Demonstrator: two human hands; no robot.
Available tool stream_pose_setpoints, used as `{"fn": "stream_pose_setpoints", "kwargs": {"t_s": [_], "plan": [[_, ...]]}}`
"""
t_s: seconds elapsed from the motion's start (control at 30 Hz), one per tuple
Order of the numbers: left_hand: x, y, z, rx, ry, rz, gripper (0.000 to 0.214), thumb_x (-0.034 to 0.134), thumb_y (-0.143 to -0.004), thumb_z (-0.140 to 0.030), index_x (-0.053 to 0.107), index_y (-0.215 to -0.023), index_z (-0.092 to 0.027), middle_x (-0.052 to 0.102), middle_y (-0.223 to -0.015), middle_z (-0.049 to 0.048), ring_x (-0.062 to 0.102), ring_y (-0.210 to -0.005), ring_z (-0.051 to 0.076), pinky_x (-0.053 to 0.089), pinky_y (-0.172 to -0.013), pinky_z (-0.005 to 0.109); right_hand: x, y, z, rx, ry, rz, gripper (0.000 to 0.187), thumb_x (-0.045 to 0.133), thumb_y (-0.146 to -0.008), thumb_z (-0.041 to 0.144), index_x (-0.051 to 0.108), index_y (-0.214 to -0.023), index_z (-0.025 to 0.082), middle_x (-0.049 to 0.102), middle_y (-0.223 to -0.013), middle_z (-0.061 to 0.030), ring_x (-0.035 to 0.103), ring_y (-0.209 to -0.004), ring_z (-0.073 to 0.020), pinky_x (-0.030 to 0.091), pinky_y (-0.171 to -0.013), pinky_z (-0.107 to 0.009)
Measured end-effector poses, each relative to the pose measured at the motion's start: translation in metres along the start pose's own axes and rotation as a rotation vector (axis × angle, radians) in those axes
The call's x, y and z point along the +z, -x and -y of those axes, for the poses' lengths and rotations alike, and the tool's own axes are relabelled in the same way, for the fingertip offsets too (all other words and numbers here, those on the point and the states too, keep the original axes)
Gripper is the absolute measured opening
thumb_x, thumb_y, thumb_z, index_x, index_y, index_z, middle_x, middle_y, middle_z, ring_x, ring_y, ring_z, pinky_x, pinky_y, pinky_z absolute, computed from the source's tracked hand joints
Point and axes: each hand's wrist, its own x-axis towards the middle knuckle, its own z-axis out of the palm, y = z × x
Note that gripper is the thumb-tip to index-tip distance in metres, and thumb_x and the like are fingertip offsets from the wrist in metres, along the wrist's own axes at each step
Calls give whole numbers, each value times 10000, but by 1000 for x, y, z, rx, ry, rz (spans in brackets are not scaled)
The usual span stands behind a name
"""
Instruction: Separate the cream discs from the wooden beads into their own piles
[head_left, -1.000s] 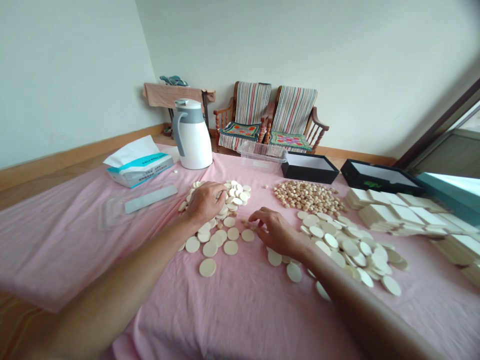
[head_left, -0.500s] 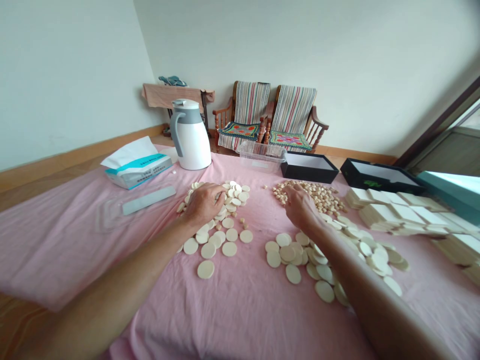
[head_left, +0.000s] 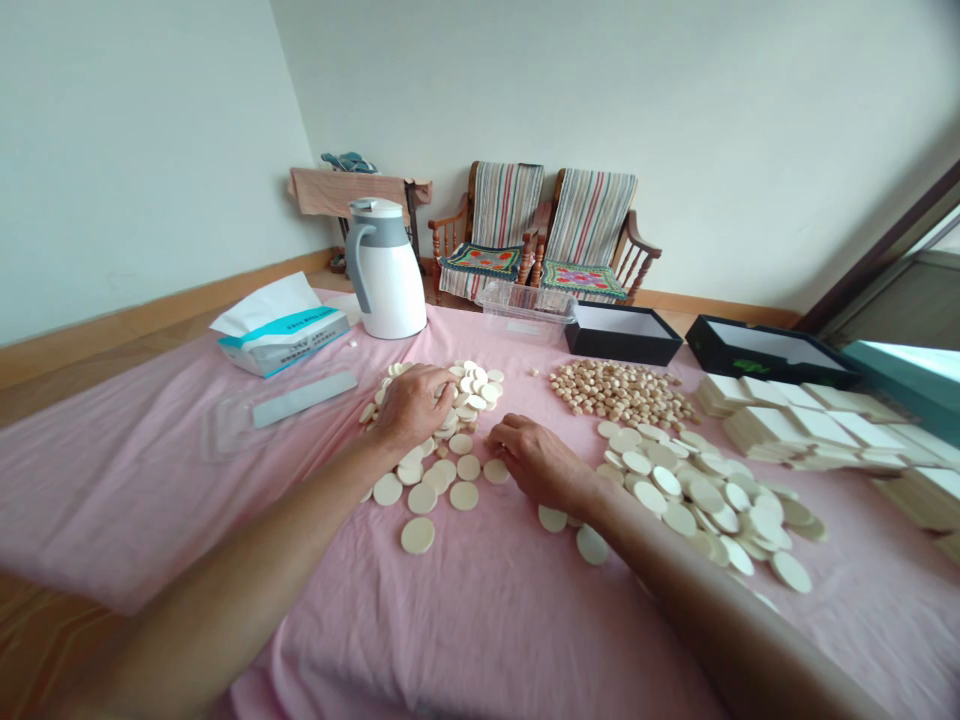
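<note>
My left hand (head_left: pixel 411 406) curves down over a heap of small cream discs (head_left: pixel 472 390), its fingers on the heap's near side. Larger flat cream discs (head_left: pixel 439 485) lie loose on the pink cloth (head_left: pixel 480 620) below that hand. My right hand (head_left: pixel 537 464) rests low on the cloth beside these discs, fingers curled, and anything inside it is hidden. More large discs (head_left: pixel 694 500) spread to its right, partly behind my forearm. Behind them sits a heap of small tan round pellets (head_left: pixel 619 393).
Stacked cream rectangular slabs (head_left: pixel 795 425) fill the cloth's right side, by a black box (head_left: pixel 622 335) and black lid (head_left: pixel 772 350). Further back stand a clear plastic tub (head_left: pixel 521 312), white vacuum jug (head_left: pixel 386 275), tissue pack (head_left: pixel 281 340) and grey strip (head_left: pixel 304 398).
My right hand has moved from the pellet heap leftward and nearer to me, to beside the left group of discs. My left hand has stayed nearly still over the small discs.
</note>
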Motion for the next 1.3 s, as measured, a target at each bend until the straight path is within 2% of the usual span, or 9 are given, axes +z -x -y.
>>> {"fn": "stream_pose_setpoints", "kwargs": {"t_s": [0.17, 0.33, 0.4, 0.57, 0.67, 0.77, 1.07, 1.17, 1.3], "plan": [[1, 0, 2, -1, -8, 14, 170, 523, -813, -183, 691, -843, -186, 721, -863, 61, 653, -854, 207, 499, -793, 323, -13, 3, -25, 171, 36, -68, 262, 457, -745, -8, 614, -898, 136, 577, -871, -68, 525, -705, -135, 382, -640, -238], [3, 0, 3, 4, -3, 12, 163, 528, -806, -171, 687, -834, -183, 720, -862, 60, 653, -858, 204, 498, -797, 317, -28, 5, -48, 332, 147, -310, 341, 417, -777, -4, 629, -1026, 92, 579, -1012, -146, 561, -861, -201, 434, -726, -291], [3, 0, 3, 6, -5, 9, 162, 526, -806, -169, 686, -828, -183, 720, -860, 59, 653, -854, 203, 498, -789, 316, -27, 4, -44, 249, 97, -308, 355, 426, -787, -6, 638, -1052, 97, 601, -1019, -140, 565, -928, -206, 442, -795, -301], [2, 0, 2, 2, -16, 9, 160, 526, -813, -180, 684, -834, -185, 719, -864, 60, 653, -849, 206, 496, -780, 320, -9, 1, -15, -94, -15, -87, 451, 400, -815, -38, 635, -1142, 164, 640, -1134, -100, 548, -1037, -186, 436, -877, -312], [1, 0, 1, -4, -9, 6, 162, 524, -813, -182, 684, -841, -185, 720, -869, 58, 653, -850, 206, 499, -789, 322, -1, 2, -4, -154, -2, -1, 491, 411, -838, -14, 583, -1242, 205, 587, -1270, -94, 518, -1099, -196, 429, -898, -340], [1, 0, 1, -2, 0, 0, 169, 519, -812, -180, 682, -857, -188, 721, -882, 55, 653, -855, 204, 503, -795, 321, 0, 3, -1, -142, 13, 32, 473, 424, -852, 8, 567, -1257, 207, 585, -1264, -103, 516, -1083, -197, 422, -899, -348], [2, 0, 2, 4, -8, 12, 160, 526, -811, -175, 684, -835, -186, 719, -866, 61, 653, -849, 206, 500, -786, 323, -2, 5, -6, 5, 73, 18, 226, 434, -838, -4, 605, -831, 143, 575, -865, -75, 516, -842, -166, 389, -695, -248], [2, 0, 3, 9, -7, 13, 159, 526, -812, -173, 683, -830, -188, 718, -861, 60, 652, -842, 204, 496, -777, 321, -9, 9, -15, 123, 130, 25, 262, 419, -808, -31, 611, -862, 139, 567, -853, -81, 517, -794, -168, 381, -670, -253], [3, 0, 4, 21, -10, 14, 155, 528, -814, -177, 682, -824, -194, 718, -857, 53, 654, -839, 199, 492, -766, 311, -24, 11, -19, 312, 337, -259, 363, 385, -825, -13, 604, -1077, 130, 564, -1075, -164, 509, -937, -238, 399, -755, -330]]}}
